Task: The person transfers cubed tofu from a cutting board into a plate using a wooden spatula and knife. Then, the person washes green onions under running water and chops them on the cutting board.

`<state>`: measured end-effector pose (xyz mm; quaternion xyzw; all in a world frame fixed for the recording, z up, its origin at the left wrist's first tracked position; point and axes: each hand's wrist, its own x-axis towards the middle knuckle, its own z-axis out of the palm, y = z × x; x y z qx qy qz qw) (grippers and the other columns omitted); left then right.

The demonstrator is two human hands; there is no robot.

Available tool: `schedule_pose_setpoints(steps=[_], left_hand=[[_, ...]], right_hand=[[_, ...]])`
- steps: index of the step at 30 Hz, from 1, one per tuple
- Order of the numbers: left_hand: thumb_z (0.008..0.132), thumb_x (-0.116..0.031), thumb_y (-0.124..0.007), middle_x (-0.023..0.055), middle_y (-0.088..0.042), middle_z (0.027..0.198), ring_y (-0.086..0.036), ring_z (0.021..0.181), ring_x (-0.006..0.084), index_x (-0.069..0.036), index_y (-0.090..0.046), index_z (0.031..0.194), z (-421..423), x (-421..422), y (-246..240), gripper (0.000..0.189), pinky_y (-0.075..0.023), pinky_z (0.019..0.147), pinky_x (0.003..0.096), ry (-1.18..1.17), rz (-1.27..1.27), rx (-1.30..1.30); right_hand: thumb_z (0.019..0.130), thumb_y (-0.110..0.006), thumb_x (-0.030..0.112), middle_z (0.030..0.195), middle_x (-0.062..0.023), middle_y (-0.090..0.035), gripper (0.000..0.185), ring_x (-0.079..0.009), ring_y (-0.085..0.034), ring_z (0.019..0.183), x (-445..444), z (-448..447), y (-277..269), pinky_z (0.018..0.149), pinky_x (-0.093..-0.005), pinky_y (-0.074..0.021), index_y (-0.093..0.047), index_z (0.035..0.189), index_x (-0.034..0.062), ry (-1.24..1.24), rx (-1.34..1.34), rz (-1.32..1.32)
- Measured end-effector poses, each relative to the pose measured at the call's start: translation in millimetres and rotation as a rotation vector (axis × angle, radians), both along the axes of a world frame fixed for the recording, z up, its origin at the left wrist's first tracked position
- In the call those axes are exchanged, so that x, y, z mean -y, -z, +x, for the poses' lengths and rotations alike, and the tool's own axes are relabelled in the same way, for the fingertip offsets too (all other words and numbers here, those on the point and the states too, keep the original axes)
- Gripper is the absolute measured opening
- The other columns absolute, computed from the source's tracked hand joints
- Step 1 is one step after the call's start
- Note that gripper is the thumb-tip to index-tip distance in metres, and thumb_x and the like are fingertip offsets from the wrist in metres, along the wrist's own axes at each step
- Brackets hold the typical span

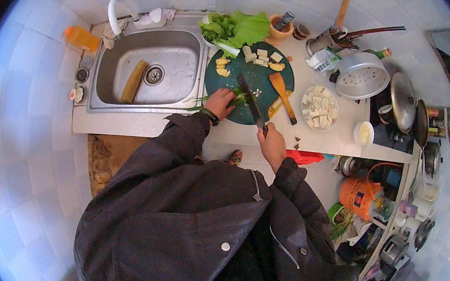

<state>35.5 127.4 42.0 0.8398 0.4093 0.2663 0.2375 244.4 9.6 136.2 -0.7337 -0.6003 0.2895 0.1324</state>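
My right hand (272, 145) grips the handle of a dark-bladed kitchen knife (252, 100), its blade slanting over the round green cutting board (219, 87). Just left of the blade, my left hand (220, 103) presses a bunch of green onions (199, 103), whose stalks stick out past the board's left edge. Chopped green bits and small white pieces lie around the blade. Farther back on the board are tofu cubes (262, 56) and pieces of peeled ginger (222, 67). A wooden spatula (282, 97) rests across the board's right side, over a yellow-handled tool (276, 108).
Left of the board, a steel sink (105, 71) holds a long brown root vegetable (134, 82). Leafy lettuce (234, 32) sits behind the board, beside a mortar (279, 31). To the right stand a bowl of tofu cubes (319, 108), a small white bowl (363, 134) and an aluminium steamer pot (362, 76).
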Motion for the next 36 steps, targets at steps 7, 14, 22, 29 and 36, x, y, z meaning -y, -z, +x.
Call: schedule_pose_setpoints(steps=[7,14,22,29,36], left_hand=[[0.071,-0.009,-0.069,0.0165,-0.054,0.102,-0.051,0.099,0.0378,-0.004,-0.055,0.099,0,-4,12,0.032,-0.0445,0.084,0.0448,0.035,-0.028,-0.056],[0.072,-0.008,-0.067,0.0144,-0.054,0.097,-0.052,0.095,0.0364,-0.006,-0.057,0.095,3,-3,12,0.025,-0.0454,0.081,0.0434,0.033,0.003,-0.016],[0.073,-0.009,-0.066,0.0145,-0.056,0.097,-0.052,0.097,0.0361,-0.006,-0.058,0.094,1,0,11,0.023,-0.0453,0.083,0.0433,0.026,-0.009,0.004],[0.075,-0.01,-0.066,0.0159,-0.057,0.102,-0.052,0.098,0.037,-0.005,-0.059,0.098,2,0,11,0.024,-0.0455,0.084,0.0432,0.024,0.013,-0.021],[0.073,-0.007,-0.066,0.013,-0.055,0.102,-0.051,0.098,0.0339,-0.006,-0.06,0.098,2,3,19,0.025,-0.0461,0.084,0.0417,-0.006,0.028,-0.043]], right_hand=[[0.088,-0.053,0.025,0.073,-0.0231,-0.062,0.025,-0.0428,-0.061,0.071,-1,0,11,0.064,-0.0529,-0.0462,-0.05,0.093,0.0005,-0.096,0.097,-0.021],[0.088,-0.053,0.023,0.074,-0.0241,-0.062,0.024,-0.0431,-0.061,0.072,-21,-9,26,0.064,-0.0513,-0.0474,-0.053,0.092,0.0,-0.073,0.118,-0.015],[0.088,-0.054,0.025,0.072,-0.025,-0.062,0.025,-0.043,-0.061,0.07,-9,-8,9,0.063,-0.0512,-0.0476,-0.053,0.091,-0.0005,-0.058,0.1,0.039],[0.088,-0.053,0.024,0.075,-0.0241,-0.062,0.025,-0.0417,-0.061,0.071,-16,-11,12,0.064,-0.0512,-0.0479,-0.052,0.093,-0.0001,-0.128,0.149,-0.023],[0.088,-0.055,0.024,0.075,-0.0258,-0.062,0.026,-0.0434,-0.061,0.072,-20,-4,29,0.063,-0.0505,-0.0475,-0.051,0.092,-0.0017,-0.103,0.075,0.027]])
